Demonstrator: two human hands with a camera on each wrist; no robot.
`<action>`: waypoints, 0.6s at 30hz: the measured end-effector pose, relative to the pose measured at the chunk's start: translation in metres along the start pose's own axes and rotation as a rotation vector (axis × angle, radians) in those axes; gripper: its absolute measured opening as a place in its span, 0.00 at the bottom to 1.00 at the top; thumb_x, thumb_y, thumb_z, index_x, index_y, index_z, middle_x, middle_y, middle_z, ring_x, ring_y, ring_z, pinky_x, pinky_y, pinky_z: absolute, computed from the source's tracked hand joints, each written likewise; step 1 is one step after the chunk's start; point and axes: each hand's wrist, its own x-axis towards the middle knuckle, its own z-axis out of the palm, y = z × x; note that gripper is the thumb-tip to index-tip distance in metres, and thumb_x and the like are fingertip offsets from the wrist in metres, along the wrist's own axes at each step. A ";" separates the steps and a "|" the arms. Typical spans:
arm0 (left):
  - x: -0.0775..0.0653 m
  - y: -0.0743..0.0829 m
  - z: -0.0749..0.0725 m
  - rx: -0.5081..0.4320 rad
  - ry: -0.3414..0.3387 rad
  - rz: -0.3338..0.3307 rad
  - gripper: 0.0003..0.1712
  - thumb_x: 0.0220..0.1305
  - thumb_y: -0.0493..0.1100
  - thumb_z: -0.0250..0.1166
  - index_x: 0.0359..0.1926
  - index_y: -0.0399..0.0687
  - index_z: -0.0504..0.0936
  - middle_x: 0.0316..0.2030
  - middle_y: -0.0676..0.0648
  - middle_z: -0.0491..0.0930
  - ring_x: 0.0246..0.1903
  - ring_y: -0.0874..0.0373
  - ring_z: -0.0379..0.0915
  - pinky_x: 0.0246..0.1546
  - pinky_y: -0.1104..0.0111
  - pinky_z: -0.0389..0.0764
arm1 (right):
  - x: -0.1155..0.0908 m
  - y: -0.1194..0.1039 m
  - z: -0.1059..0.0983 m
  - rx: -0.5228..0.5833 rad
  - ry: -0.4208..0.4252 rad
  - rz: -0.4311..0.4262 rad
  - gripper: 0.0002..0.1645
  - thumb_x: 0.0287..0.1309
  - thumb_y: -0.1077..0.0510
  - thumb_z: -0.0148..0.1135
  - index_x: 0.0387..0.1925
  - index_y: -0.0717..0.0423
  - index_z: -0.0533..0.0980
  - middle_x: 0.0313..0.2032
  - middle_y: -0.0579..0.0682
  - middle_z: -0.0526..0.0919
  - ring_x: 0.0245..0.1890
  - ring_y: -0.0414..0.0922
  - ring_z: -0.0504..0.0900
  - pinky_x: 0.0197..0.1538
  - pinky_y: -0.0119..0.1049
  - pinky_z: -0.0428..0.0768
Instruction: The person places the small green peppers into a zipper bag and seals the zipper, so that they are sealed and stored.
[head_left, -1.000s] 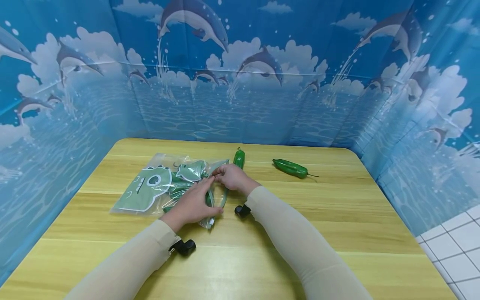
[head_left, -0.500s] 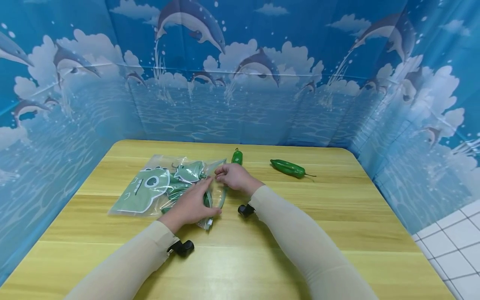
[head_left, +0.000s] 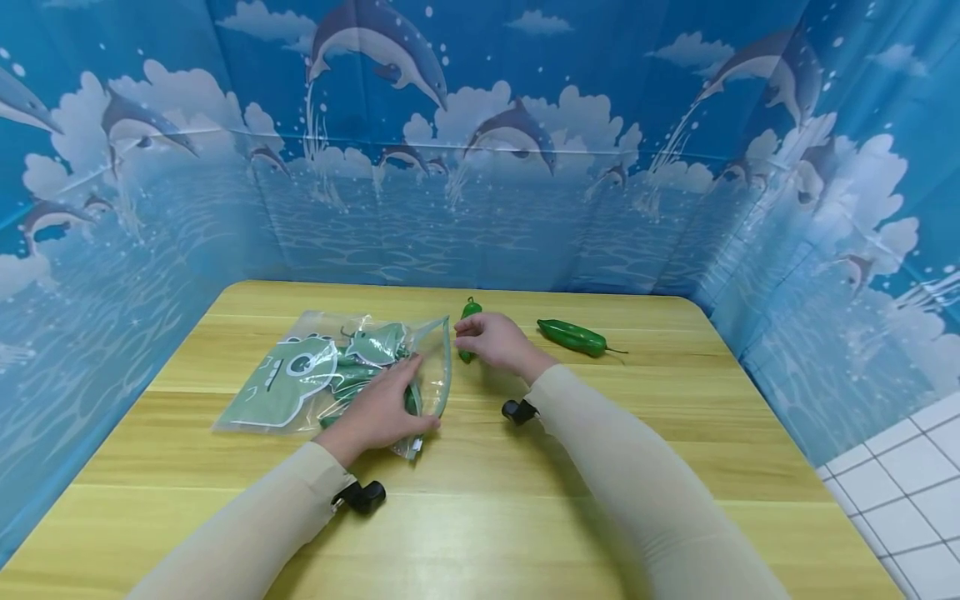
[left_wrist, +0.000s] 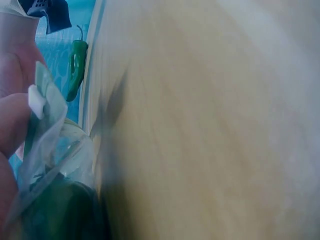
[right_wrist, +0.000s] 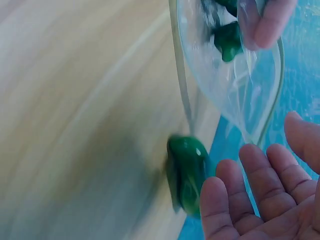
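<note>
I note a wood-grained desk (head_left: 637, 475). At its ten o'clock lies a creased, clear plastic bag (head_left: 292, 383), mouth gaping; my left grip (head_left: 381, 408) rests across it, thumb apart. My right grip (head_left: 501, 340) hangs, fingers parted. A tapered pepper (head_left: 572, 337) lies at one; a stubbier, glossy pepper (head_left: 470, 309) at twelve, beside that grip.

Wooden table (head_left: 480, 542): one, its far edge at 12 o'clock
Loose green peppers: two, a half-hidden pepper (head_left: 471, 308) at 12 o'clock, a long-stemmed pepper (head_left: 572, 337) at 1 o'clock
Zip bag (head_left: 277, 387): one, at 10 o'clock
Bagged peppers (right_wrist: 228, 45): more than one, exact count hidden
Hands: two, left hand (head_left: 378, 408) and right hand (head_left: 498, 342)
Sleeves (head_left: 637, 475): two
Black wrist devices (head_left: 366, 497): two
</note>
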 end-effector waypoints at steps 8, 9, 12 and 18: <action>-0.001 0.001 -0.001 0.002 0.002 -0.007 0.66 0.57 0.65 0.76 0.86 0.50 0.49 0.84 0.43 0.50 0.83 0.34 0.44 0.80 0.37 0.54 | -0.009 0.007 -0.022 -0.033 0.033 0.027 0.31 0.74 0.45 0.63 0.73 0.49 0.74 0.71 0.52 0.77 0.72 0.55 0.75 0.68 0.55 0.80; -0.001 0.001 -0.001 0.003 0.002 -0.009 0.66 0.57 0.65 0.76 0.86 0.50 0.49 0.84 0.43 0.50 0.83 0.34 0.44 0.80 0.36 0.54 | -0.010 0.009 -0.024 -0.042 0.038 0.030 0.32 0.74 0.44 0.63 0.74 0.48 0.73 0.72 0.52 0.76 0.72 0.55 0.74 0.68 0.55 0.79; -0.001 0.002 -0.001 0.003 0.000 -0.013 0.66 0.57 0.65 0.76 0.86 0.50 0.49 0.84 0.42 0.50 0.83 0.33 0.44 0.79 0.36 0.54 | -0.012 0.012 -0.030 -0.057 0.050 0.038 0.34 0.74 0.43 0.62 0.76 0.48 0.71 0.75 0.52 0.73 0.75 0.56 0.71 0.71 0.56 0.77; -0.002 0.003 -0.001 0.000 0.004 -0.004 0.66 0.57 0.65 0.76 0.85 0.49 0.49 0.84 0.42 0.50 0.83 0.34 0.44 0.80 0.37 0.54 | -0.017 0.019 -0.042 -0.112 0.064 0.035 0.38 0.75 0.40 0.60 0.80 0.45 0.65 0.79 0.52 0.67 0.79 0.56 0.66 0.76 0.58 0.71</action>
